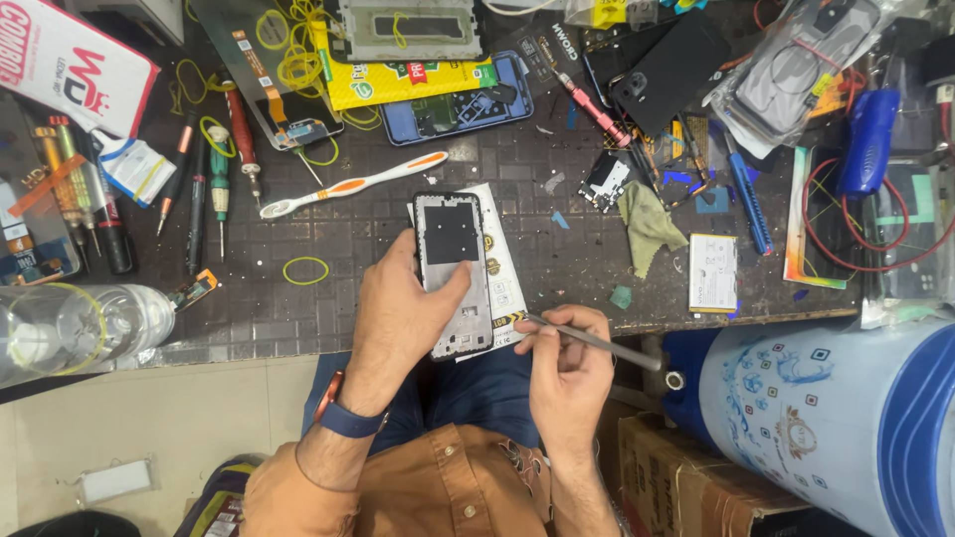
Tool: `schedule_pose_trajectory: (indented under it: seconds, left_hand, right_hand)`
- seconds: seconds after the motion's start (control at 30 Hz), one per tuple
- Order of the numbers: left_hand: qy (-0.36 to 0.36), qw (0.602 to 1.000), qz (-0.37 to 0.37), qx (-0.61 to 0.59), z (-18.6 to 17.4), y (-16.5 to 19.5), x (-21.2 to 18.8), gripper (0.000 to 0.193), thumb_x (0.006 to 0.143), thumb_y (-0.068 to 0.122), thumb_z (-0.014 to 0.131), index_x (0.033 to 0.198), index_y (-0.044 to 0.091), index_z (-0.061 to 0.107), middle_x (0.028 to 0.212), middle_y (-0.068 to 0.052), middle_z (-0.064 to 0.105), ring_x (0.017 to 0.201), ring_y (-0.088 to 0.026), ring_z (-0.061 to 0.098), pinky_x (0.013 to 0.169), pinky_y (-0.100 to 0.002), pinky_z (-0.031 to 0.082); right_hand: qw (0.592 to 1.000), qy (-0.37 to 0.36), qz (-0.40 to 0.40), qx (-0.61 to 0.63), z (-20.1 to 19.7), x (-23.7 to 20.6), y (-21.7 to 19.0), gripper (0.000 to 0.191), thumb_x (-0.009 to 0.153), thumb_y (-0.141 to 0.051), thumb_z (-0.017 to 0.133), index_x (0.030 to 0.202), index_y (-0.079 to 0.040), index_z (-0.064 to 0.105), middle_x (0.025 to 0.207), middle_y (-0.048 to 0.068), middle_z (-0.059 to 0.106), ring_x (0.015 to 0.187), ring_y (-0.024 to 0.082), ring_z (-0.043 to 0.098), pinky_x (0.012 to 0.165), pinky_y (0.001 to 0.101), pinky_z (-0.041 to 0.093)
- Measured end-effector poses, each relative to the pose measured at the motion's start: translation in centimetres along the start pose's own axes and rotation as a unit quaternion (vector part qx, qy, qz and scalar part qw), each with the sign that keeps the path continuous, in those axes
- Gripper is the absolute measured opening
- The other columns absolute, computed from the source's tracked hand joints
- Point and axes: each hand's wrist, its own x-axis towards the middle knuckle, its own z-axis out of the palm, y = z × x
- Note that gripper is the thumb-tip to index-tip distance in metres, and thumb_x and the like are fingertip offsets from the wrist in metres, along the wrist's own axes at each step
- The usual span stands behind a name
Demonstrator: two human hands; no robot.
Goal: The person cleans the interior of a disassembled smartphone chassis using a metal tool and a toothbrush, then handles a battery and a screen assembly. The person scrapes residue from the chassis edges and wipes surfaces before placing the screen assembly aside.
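Observation:
My left hand [403, 308] grips an opened phone frame [453, 273], a grey metal body with a black square panel near its top, thumb pressed across its middle. It rests on the front edge of a dark work mat [328, 288], over a white printed card [505, 278]. My right hand [567, 358] holds a thin metal tool [597, 341] like a pen, its tip pointing at the lower right corner of the frame. A watch with a blue strap sits on my left wrist.
A white and orange toothbrush [353, 185] lies beyond the phone. Screwdrivers [219, 179], yellow rubber bands [305, 269], phone parts, a green cloth [649, 227] and a white battery [713, 272] litter the mat. A clear bottle [90, 323] lies left; a blue-white drum [826, 418] stands right.

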Motion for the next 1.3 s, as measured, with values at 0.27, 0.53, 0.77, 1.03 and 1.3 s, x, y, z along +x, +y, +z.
schedule_pose_trajectory:
  seconds: [0.27,0.53,0.77,1.03,1.3]
  left_hand:
    - [0.016,1.0,-0.002,0.013,0.4,-0.1,0.0,0.037,0.078,0.03,0.079,0.101,0.003,0.067,0.088,-0.014,0.078,0.084,-0.028,0.078,0.073,-0.038,0.06]
    - [0.011,1.0,-0.004,0.007,0.4,-0.4,0.1,0.036,0.079,0.029,0.079,0.101,0.003,0.067,0.088,-0.013,0.078,0.083,-0.028,0.078,0.073,-0.038,0.06]
    - [-0.006,1.0,-0.022,0.0,0.4,-0.4,0.1,0.036,0.079,0.028,0.078,0.102,0.003,0.066,0.086,-0.012,0.079,0.079,-0.025,0.079,0.07,-0.036,0.061]
    - [0.001,1.0,-0.008,-0.004,0.5,-0.7,0.1,0.035,0.079,0.027,0.079,0.101,0.003,0.067,0.086,-0.012,0.079,0.08,-0.024,0.079,0.071,-0.036,0.061]
    - [0.005,1.0,-0.004,-0.003,0.5,-0.5,0.1,0.035,0.079,0.028,0.079,0.101,0.003,0.067,0.086,-0.012,0.078,0.08,-0.026,0.079,0.07,-0.037,0.061]
  right_hand:
    - [0.95,-0.017,-0.213,-0.229,-0.2,-2.5,0.3,0.019,0.092,0.008,0.07,0.107,0.002,0.062,0.109,0.016,0.07,0.098,0.02,0.075,0.081,0.0277,0.061]
    - [0.938,-0.034,-0.231,-0.256,-0.7,-3.4,1.3,0.019,0.089,0.008,0.073,0.104,-0.001,0.063,0.108,0.014,0.071,0.098,0.023,0.074,0.083,0.0295,0.063]
    - [0.941,-0.045,-0.229,-0.244,-1.0,-3.3,2.0,0.019,0.091,0.006,0.072,0.106,0.0,0.061,0.109,0.015,0.071,0.099,0.022,0.075,0.082,0.0281,0.065]
    - [0.943,-0.049,-0.225,-0.242,-1.2,-3.2,1.9,0.018,0.092,0.004,0.071,0.106,0.0,0.06,0.109,0.015,0.071,0.099,0.022,0.075,0.082,0.0284,0.064]
    - [0.935,-0.041,-0.234,-0.265,-0.9,-3.4,1.6,0.018,0.09,0.005,0.073,0.104,0.0,0.063,0.108,0.014,0.072,0.097,0.021,0.075,0.08,0.028,0.063]
